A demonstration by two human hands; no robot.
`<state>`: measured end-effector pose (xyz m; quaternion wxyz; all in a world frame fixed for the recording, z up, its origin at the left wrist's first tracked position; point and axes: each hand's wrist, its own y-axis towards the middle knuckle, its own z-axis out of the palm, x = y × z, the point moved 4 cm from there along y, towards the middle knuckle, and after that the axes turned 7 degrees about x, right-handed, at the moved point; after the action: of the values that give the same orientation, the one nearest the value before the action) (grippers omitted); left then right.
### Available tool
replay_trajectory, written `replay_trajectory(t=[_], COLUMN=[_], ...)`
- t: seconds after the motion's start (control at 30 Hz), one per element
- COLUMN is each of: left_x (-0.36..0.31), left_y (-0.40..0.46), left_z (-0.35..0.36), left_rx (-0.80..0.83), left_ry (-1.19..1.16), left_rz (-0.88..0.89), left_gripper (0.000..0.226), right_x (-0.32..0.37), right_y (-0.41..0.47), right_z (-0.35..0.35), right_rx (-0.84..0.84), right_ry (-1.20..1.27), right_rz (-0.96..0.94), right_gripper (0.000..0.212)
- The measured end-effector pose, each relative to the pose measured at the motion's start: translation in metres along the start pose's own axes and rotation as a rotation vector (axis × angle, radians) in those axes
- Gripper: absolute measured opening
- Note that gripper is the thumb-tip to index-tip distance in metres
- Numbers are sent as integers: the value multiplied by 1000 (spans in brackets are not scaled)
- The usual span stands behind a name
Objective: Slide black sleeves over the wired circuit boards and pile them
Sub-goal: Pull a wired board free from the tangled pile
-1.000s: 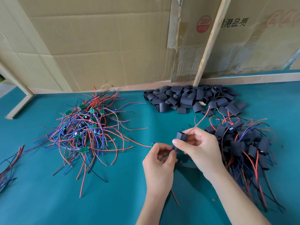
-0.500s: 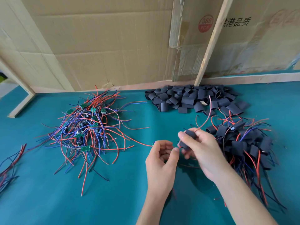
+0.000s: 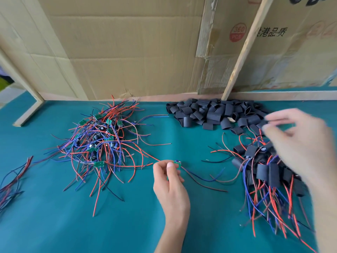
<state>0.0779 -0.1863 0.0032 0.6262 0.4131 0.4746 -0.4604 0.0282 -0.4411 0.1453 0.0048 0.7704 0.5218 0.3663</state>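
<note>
My left hand (image 3: 170,183) pinches a small green circuit board (image 3: 177,163) at mid-table, its red, blue and black wires trailing to both sides. My right hand (image 3: 299,143) is blurred, fingers spread, hovering over the right end of the heap of loose black sleeves (image 3: 209,114) with nothing visibly in it. Below it lies the pile of sleeved boards (image 3: 264,170), wires fanning toward me. A tangle of bare wired boards (image 3: 102,139) sits at the left.
Cardboard sheets (image 3: 127,52) and a slanted wooden strip (image 3: 242,52) wall off the back of the teal table (image 3: 73,225). A wooden frame leg (image 3: 27,114) stands at far left. A few loose wires (image 3: 11,179) lie at the left edge.
My right hand has left the left hand and swung right and back toward the sleeves; the sleeved board it held is gone from it. My left hand now holds a bare board.
</note>
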Motion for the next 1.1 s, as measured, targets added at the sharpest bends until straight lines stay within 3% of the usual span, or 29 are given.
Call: replay_trajectory(t=[0.13,0.2,0.37,0.5,0.6,0.77,0.8,0.93,1.1], left_x=[0,1,0,-4,-6,-4,-3,-2,-1], left_y=[-1,0,0,-4,-5,-2,-1,-1,0], left_z=[-4,-5,1,8,14,11,11,9,9], left_rx=[-94,-94,0,158,276,285,262,175,166], left_ry=[48,84,135,44,18,115,113,80,71], left_rz=[-2,-6,-14,-20,-39,-15,-28,-74,-98], left_gripper=[15,17,20,12,20,17,16,21,26], right_x=[70,78,72,52,54,62,59,38,15], right_y=[-35,-47,-49,-50,-66,-56,-45,26,81], right_z=[121,164,174,147,135,124,122,130,176], right_rx=[579,687,559,355,353,822,813,437,571], right_ry=[-41,-175,42,324,441,335,300,-68,-298], right_rz=[-254,-252,-164,54,27,-117,-108,-54,57], right_gripper=[28,33,12,22,20,15,12,12,43])
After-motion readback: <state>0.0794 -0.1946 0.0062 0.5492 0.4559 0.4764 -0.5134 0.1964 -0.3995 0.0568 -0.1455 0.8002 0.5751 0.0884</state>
